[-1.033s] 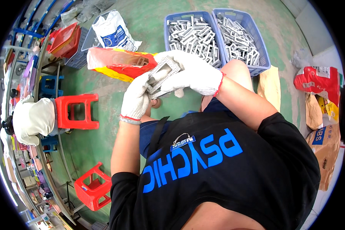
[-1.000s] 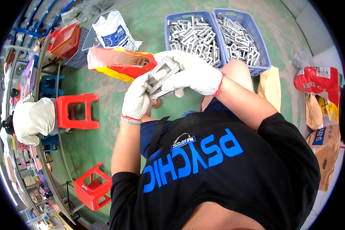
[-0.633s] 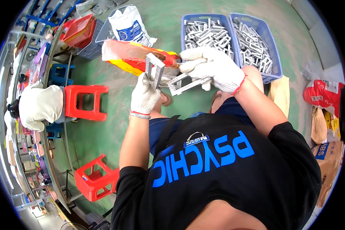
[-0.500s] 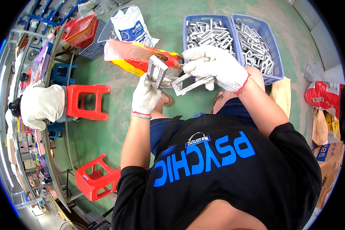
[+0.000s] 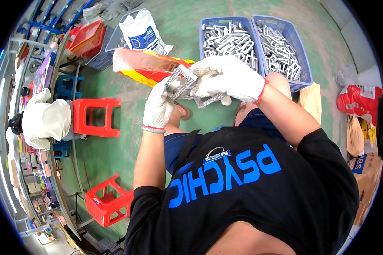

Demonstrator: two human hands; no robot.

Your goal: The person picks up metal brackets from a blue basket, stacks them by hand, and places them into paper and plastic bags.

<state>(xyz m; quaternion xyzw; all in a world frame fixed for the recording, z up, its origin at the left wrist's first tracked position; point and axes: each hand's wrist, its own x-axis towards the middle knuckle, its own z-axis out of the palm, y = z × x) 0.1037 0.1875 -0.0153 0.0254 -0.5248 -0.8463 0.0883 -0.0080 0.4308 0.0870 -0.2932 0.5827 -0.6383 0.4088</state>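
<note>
Beyond the right hand [image 5: 232, 78], two crates, a left blue crate [image 5: 223, 19] and a right blue crate [image 5: 304, 63], were seen filled with loose grey frames [image 5: 230, 42]. A red-and-yellow bag [image 5: 149, 70] was seen just beyond the left hand [image 5: 158, 108]. Between the hands, a first grey frame [image 5: 184, 88] was pinched by the left fingers; whether it was also touched by the right fingertips could not be told. A second grey frame [image 5: 210, 101] was gripped under the right hand, its long bar left jutting below the fingers. The step in hand was judged to be the handling of these two frames together; for the next move, a steady left pinch and careful turning of the right-hand frame seemed to be called for.
</note>
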